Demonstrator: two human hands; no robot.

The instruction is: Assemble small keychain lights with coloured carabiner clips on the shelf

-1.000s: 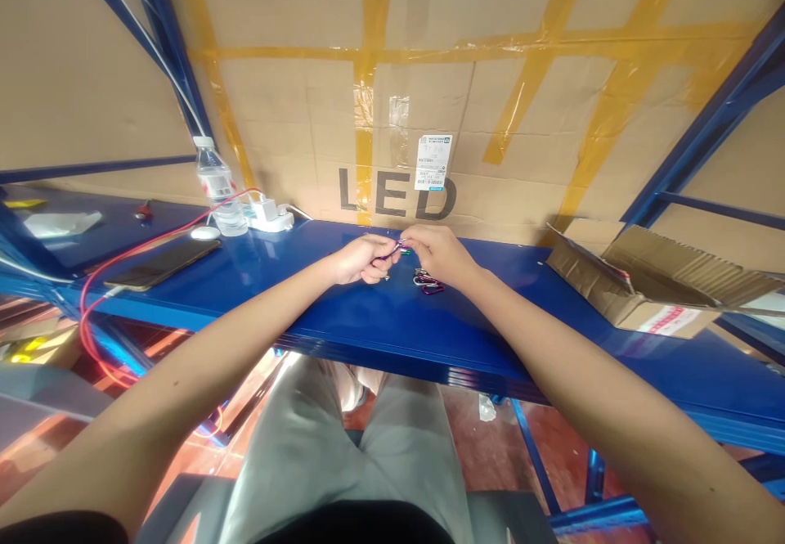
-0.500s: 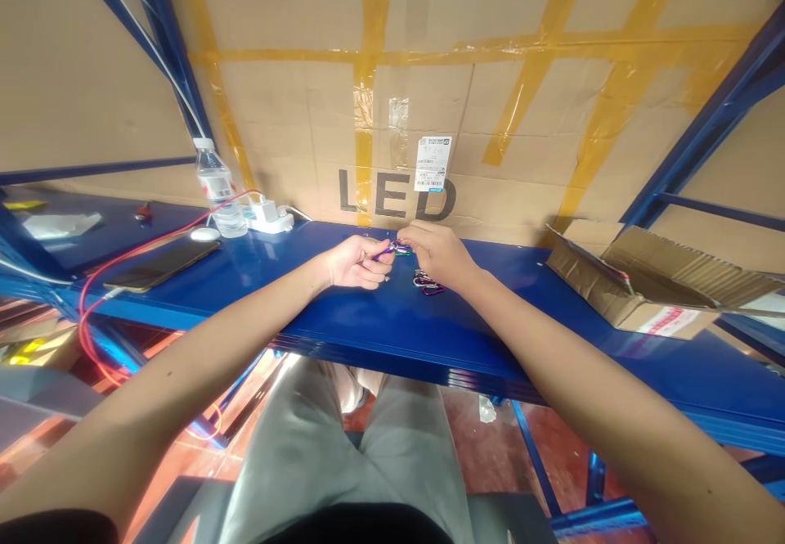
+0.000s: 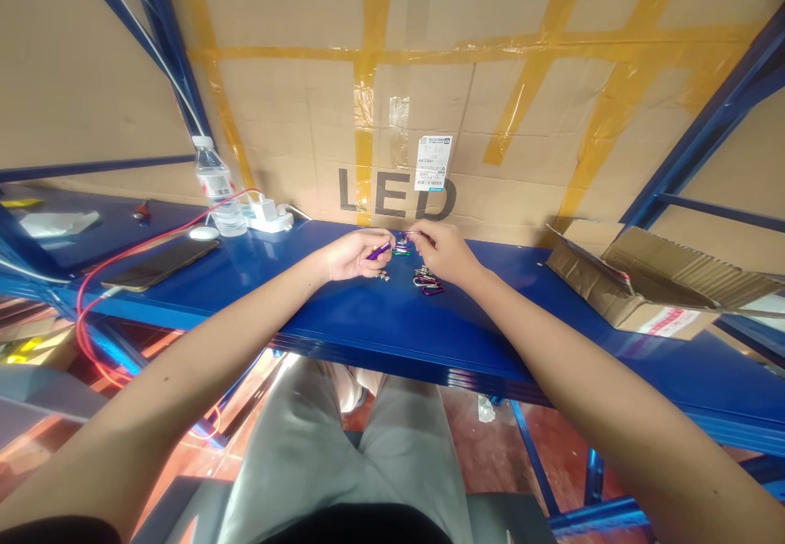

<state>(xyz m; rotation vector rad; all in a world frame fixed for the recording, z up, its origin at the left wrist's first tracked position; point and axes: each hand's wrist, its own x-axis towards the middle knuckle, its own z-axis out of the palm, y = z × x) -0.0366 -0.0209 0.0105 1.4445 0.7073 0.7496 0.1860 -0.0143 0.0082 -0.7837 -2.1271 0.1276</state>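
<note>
My left hand (image 3: 356, 254) is closed round a slim purple rod-like piece (image 3: 379, 251), which points up and to the right. Its exact kind is too small to tell. My right hand (image 3: 442, 248) pinches something thin and tiny at its fingertips that I cannot make out. Between the hands lie small shiny green and purple pieces (image 3: 401, 248) on the blue tabletop (image 3: 343, 315). Some small metallic bits (image 3: 383, 276) sit just below my left hand. Several coloured carabiners (image 3: 428, 281) form a little pile under my right hand.
At the left are a water bottle (image 3: 219, 188), a white power strip with a charger (image 3: 268, 217), and a phone (image 3: 163, 264) with a red cable (image 3: 123, 258). An open cardboard box (image 3: 619, 290) stands at the right. A big LED carton (image 3: 294, 119) backs the table.
My hands have drawn slightly apart. More of the purple piece shows in my left hand, and the metallic bits and green pieces on the table are more visible.
</note>
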